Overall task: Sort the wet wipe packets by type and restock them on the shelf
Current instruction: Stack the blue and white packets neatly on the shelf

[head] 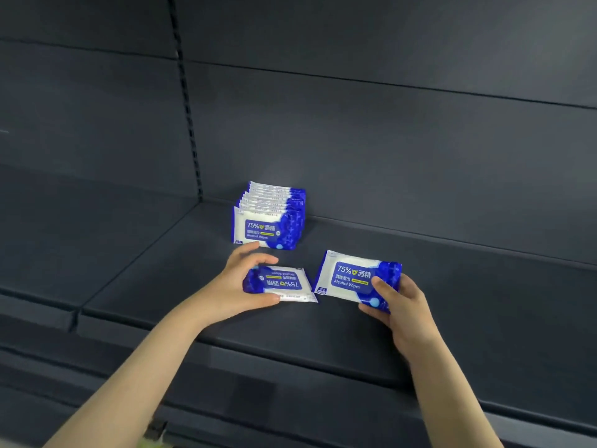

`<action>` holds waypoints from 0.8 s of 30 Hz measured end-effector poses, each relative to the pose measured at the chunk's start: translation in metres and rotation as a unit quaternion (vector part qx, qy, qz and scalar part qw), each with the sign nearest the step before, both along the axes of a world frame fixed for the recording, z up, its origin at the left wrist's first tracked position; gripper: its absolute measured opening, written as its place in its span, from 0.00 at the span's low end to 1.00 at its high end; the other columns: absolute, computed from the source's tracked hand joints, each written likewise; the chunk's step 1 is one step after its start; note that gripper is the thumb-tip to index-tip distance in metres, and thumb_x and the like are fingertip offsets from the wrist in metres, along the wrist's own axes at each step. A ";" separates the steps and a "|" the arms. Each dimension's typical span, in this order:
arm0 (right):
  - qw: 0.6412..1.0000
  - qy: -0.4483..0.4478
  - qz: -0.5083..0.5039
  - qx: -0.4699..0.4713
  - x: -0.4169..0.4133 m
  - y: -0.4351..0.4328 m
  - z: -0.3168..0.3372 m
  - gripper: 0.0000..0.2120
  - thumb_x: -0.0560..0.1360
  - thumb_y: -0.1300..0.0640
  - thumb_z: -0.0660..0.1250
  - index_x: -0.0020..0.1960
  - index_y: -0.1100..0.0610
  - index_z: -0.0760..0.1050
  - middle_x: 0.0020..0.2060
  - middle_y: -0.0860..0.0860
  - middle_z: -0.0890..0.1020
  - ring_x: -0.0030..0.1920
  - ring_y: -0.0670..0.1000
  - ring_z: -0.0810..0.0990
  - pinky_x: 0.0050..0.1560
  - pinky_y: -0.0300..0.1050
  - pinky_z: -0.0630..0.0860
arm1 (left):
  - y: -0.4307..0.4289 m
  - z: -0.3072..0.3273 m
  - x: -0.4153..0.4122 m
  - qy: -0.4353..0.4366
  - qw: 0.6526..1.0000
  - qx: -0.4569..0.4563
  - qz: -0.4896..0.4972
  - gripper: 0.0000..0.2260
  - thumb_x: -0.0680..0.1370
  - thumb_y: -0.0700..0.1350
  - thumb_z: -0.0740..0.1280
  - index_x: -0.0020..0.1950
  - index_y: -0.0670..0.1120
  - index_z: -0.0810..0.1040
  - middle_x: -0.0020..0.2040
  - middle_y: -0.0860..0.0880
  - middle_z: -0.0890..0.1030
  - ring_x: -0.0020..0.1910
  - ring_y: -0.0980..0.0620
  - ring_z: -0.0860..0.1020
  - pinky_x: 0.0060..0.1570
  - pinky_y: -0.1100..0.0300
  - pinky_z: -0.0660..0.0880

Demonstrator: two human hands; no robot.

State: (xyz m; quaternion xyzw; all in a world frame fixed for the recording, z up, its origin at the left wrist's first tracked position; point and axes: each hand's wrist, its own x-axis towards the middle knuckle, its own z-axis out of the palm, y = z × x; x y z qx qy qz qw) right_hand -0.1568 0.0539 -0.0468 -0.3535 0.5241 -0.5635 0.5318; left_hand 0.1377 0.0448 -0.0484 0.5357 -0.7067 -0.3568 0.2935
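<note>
Shelving in dark grey metal fills the view, and on the shelf deck (452,286) a row of blue-and-white alcohol wipe packets (269,218) stands on edge, one behind another, running back toward the rear panel. Just in front of that row the left hand (239,282) grips a tilted packet (284,282) by its blue end, print upside down, fingers curled over the far edge and thumb pressed on the near one. Whether it touches the deck I cannot tell. Beside it, apart, the right hand (400,302) holds a second packet (352,276) raised and facing the camera, print upright – thumb clamped across the front of its blue end, fingers behind.
</note>
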 end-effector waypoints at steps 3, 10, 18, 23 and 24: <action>0.998 0.039 -0.037 -0.013 0.016 -0.010 -0.005 0.06 0.79 0.62 0.67 0.56 0.59 0.76 0.51 0.55 0.84 0.45 0.51 0.86 0.36 0.43 0.82 | -0.014 -0.001 0.019 -0.061 0.998 -0.006 -0.019 0.27 0.70 0.51 0.77 0.66 0.63 0.70 0.70 0.66 0.59 0.67 0.69 0.62 0.66 0.64 0.66; 0.996 0.065 -0.055 -0.026 0.023 -0.018 -0.005 0.05 0.78 0.61 0.68 0.51 0.53 0.76 0.48 0.50 0.83 0.43 0.48 0.85 0.35 0.42 0.82 | -0.030 0.003 0.018 -0.119 0.993 0.002 -0.016 0.24 0.73 0.60 0.71 0.68 0.61 0.72 0.63 0.64 0.72 0.64 0.62 0.70 0.68 0.57 0.66; 0.999 0.038 -0.006 -0.030 0.014 -0.024 -0.003 0.10 0.78 0.61 0.67 0.59 0.58 0.74 0.52 0.52 0.83 0.47 0.49 0.86 0.38 0.44 0.83 | -0.047 0.012 -0.013 -0.134 0.989 0.051 0.023 0.19 0.70 0.56 0.76 0.58 0.53 0.80 0.54 0.55 0.77 0.53 0.55 0.78 0.58 0.53 0.76; 0.999 0.008 0.006 -0.036 0.011 -0.022 -0.002 0.11 0.78 0.62 0.68 0.59 0.58 0.75 0.51 0.52 0.85 0.47 0.52 0.86 0.38 0.47 0.84 | -0.038 0.019 0.000 0.097 0.975 0.151 0.129 0.10 0.76 0.43 0.72 0.55 0.48 0.76 0.50 0.50 0.83 0.46 0.53 0.83 0.50 0.55 0.80; 0.999 0.007 0.009 -0.034 0.011 -0.024 -0.001 0.10 0.77 0.62 0.68 0.59 0.58 0.75 0.50 0.51 0.85 0.46 0.52 0.87 0.39 0.48 0.84 | -0.037 0.020 0.003 0.155 0.962 0.155 0.164 0.10 0.77 0.42 0.71 0.56 0.49 0.75 0.52 0.48 0.83 0.47 0.51 0.83 0.51 0.53 0.80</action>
